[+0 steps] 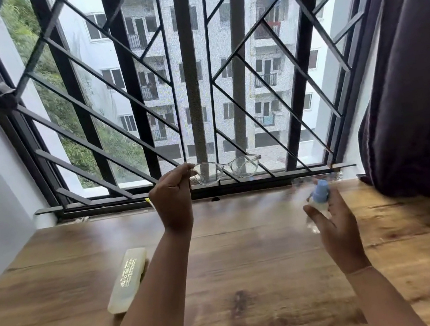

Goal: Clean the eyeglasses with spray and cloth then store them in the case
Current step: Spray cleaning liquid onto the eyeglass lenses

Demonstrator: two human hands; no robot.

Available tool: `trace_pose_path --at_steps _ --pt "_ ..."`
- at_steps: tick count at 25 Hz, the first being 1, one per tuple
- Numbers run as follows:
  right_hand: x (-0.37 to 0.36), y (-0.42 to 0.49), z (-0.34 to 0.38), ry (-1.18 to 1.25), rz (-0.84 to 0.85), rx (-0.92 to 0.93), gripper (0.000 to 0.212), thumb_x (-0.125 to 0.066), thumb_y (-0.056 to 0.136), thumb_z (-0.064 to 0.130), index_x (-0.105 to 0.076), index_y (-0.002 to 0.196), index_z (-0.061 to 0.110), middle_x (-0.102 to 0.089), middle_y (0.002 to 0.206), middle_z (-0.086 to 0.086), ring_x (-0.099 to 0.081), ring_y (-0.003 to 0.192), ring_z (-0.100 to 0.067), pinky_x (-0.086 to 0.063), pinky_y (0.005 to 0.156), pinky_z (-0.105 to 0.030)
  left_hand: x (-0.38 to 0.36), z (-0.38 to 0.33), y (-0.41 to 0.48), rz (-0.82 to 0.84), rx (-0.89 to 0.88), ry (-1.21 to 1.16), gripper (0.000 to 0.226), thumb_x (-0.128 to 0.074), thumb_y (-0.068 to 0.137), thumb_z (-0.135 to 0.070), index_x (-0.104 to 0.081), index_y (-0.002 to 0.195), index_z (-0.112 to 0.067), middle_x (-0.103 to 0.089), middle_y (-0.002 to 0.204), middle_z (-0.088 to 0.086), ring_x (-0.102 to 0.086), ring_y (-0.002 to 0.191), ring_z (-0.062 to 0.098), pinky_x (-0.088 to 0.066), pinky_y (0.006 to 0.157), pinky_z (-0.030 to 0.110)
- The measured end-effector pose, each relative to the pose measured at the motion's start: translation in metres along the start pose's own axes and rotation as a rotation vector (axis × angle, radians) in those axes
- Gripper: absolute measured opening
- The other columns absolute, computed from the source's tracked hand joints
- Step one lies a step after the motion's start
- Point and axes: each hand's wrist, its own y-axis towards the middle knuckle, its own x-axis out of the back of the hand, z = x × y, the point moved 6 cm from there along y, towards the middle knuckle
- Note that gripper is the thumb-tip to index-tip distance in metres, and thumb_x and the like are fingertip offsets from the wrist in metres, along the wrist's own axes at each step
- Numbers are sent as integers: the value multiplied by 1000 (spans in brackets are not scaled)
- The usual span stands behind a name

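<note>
Up near the table's [251, 255] far edge, left hand [172, 195] pinches eyeglasses [227, 169].

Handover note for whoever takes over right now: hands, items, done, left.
Left hand pinches the eyeglasses by one end of the frame, raised before the window.
Right hand holds the spray bottle, blurred, blue top up, above the table.
Case lies closed on the table, left of the left arm; no cloth in view.
Done: glasses and bottle picked up; sprayed or not, cannot tell.
Left: spray, wipe, store in case.
</note>
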Motion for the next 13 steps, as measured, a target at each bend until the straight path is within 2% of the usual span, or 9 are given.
trace_pose_path --at_steps 2,4,5,7,13 --pt "1 -6 -27 25 38 -88 52 -61 69 41 -59 109 9 -64 97 -2 -58 96 -18 -44 81 -22 1 1 -2 1 8 -18 14 -67 74 -3 -75 85 -7 -73 76 7 -66 73 8 -53 68 24" --pt "0 -12 -48 7 76 -140 35 -70 72 20 -60 104 13 -64 97 0 -58 97 -18 -41 74 -8 1 0 -4 10 -2 -20 15 -66 74 0 -75 85 -5 -73 76 8 -65 75 8 -50 69 14" --pt "0 -16 -57 -18 90 -152 35 -72 73 9 -60 105 15 -65 98 -1 -60 97 -21 -41 72 -6 1 0 -5 15 -7 -13 15 -66 74 1 -75 85 -5 -73 75 9 -65 75 8 -49 69 12" --pt "-2 -22 -72 -73 96 -163 40 -71 74 -3 -61 109 12 -66 100 -4 -61 97 -25 -41 69 -10 1 2 -7 24 -14 10 15 -66 74 2 -75 84 -4 -73 76 9 -64 76 7 -46 70 8" --pt "-10 -31 -94 -71 93 -236 36 -71 73 -4 -60 107 6 -64 94 -7 -59 94 -27 -43 74 -20 1 12 -13 34 1 42 16 -67 73 4 -75 85 -4 -73 80 10 -63 82 7 -43 72 2"
